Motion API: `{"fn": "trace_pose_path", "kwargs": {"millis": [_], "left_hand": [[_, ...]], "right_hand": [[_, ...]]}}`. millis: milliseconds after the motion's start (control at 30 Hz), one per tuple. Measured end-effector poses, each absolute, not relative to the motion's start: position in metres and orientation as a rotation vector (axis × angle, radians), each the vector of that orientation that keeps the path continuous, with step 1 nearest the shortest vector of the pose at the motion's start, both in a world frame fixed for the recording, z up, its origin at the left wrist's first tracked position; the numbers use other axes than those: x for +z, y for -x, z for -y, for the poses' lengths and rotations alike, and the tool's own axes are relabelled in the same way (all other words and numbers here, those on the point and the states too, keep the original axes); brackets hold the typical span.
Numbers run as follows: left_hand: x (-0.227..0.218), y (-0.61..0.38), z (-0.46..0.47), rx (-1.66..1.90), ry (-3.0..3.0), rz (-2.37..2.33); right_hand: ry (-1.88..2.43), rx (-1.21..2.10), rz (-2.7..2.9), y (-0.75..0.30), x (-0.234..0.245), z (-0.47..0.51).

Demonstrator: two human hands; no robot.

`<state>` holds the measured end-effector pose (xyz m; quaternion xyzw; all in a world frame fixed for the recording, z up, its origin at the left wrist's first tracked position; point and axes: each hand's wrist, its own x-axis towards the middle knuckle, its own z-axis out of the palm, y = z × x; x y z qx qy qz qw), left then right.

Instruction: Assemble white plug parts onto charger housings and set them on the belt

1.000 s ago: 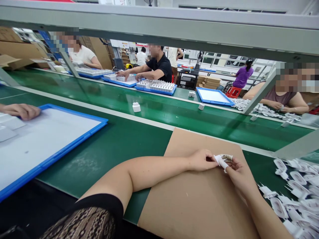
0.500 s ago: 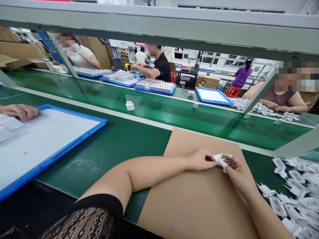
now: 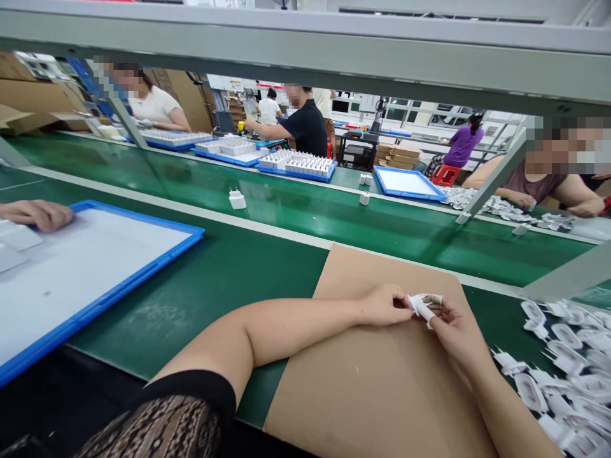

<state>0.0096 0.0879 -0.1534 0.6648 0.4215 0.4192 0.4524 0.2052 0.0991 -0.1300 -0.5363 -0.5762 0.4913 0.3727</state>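
Above the brown cardboard sheet (image 3: 382, 375), my two hands meet at a small white plug housing (image 3: 416, 304). My left hand (image 3: 386, 305) pinches its left side between thumb and fingertips. From the right, my right hand (image 3: 456, 324) grips the same piece, its thumb and a finger wearing pale coverings. Fingers hide much of the housing, so its details are hard to make out. To the right of my right forearm lies a heap of white plug housings (image 3: 568, 353), several with metal pins showing.
At left, another person's hand (image 3: 45, 215) rests over a blue-rimmed tray (image 3: 157, 219) with white blocks. A white plug adapter (image 3: 237, 200) stands on the green conveyor belt (image 3: 291, 213). A metal frame beam (image 3: 305, 57) crosses overhead. Co-workers sit beyond, beside trays of adapters (image 3: 310, 164).
The adapters on the belt have shifted left. Across the belt, the co-worker at right has moved an arm outward and the one at far left has lowered their hands. My hands barely moved.
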Motion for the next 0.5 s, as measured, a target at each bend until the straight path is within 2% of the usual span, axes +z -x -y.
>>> {"fn": "trace_pose_path", "kwargs": {"millis": [500], "left_hand": [[-0.1553,-0.0109,-0.0896,1.029,-1.609,-1.046]], "right_hand": [[1.352,1.271,1.504,-0.2073,-0.1350,-0.1015]]}}
